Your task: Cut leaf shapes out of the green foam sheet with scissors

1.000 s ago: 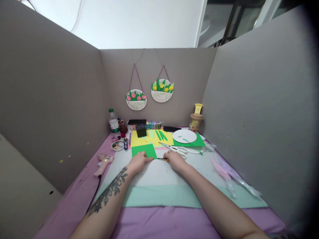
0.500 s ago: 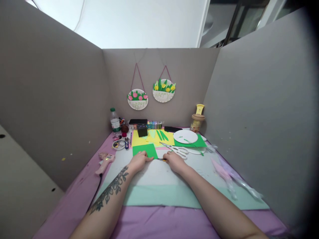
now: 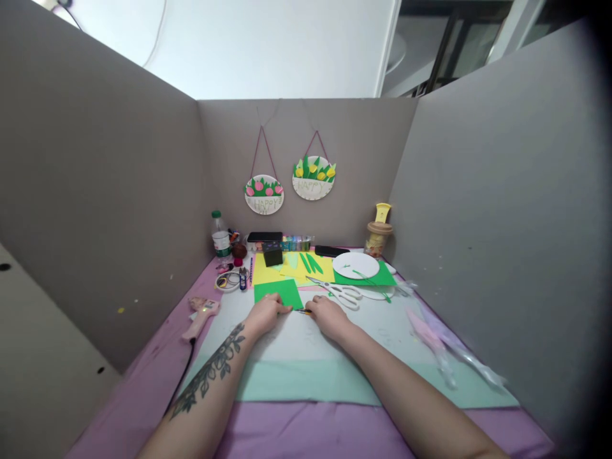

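**Where the Green Paper Ends, Two Hands Meet**

While the left hand (image 3: 268, 313) lies flat on the near edge of the green paper (image 3: 278, 292), its fingers rest close together and press the sheet down. The green paper sits near the middle of the table, at the far edge of the pale mat (image 3: 306, 376). Just beside it, the right hand (image 3: 327, 317) has its fingers curled in and pinches a thin stick (image 3: 304, 312). The stick is too small to tell what it is. Its tip points at the near right corner of the green paper.

Behind the right hand lie the scissors (image 3: 337, 291), very near. A white plate (image 3: 356, 264) sits farther back, toward the far right corner. The glue gun (image 3: 201, 313) lies by the left edge of the mat, apart from the left hand. Grey walls (image 3: 95, 191) close in the left, far and right edges of the table. The near half of the mat has lots of room, with only the two arms over it.

Half a second ago the right hand was a bit nearer the scissors. Now it and the stick sit a little closer to the left hand. The left hand has stayed on the paper's edge.
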`<state>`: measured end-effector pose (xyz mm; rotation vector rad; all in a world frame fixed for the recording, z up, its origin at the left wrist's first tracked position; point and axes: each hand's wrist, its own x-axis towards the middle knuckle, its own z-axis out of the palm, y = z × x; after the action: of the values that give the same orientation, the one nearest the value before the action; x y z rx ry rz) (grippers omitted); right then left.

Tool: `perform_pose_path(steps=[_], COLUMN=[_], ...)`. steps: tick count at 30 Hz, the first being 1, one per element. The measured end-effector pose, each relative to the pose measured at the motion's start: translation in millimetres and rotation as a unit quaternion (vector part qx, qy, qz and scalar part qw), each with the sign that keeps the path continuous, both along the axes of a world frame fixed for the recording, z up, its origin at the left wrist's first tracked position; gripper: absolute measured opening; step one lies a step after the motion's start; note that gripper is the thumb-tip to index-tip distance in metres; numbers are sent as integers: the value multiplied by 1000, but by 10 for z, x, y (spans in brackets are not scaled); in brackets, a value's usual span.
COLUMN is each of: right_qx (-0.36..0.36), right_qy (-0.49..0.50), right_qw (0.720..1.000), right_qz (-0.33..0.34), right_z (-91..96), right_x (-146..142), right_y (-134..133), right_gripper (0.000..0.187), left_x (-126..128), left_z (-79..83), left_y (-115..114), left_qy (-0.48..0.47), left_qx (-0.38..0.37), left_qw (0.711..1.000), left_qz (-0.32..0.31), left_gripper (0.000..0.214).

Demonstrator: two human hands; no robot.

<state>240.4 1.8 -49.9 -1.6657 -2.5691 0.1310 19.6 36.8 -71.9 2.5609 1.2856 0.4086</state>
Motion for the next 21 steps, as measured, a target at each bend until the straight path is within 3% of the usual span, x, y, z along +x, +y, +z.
perform_pose_path(steps=[10,21], right_qx=[1,-2], right_qy=[4,-13], right_qw=[1000,1000], right_qz=[-4,-4], right_z=[-2,79], right_x=[-15,-68], right_y=[-13,-59], right_gripper=[24,27], left_x=[-158,-248], left_z=[119,150], left_y=[-28,-74], left_qy=[-22,-83], left_qx=[-45,-117], left_qw=[998,986], left_qz=[45,90], left_gripper=[28,41])
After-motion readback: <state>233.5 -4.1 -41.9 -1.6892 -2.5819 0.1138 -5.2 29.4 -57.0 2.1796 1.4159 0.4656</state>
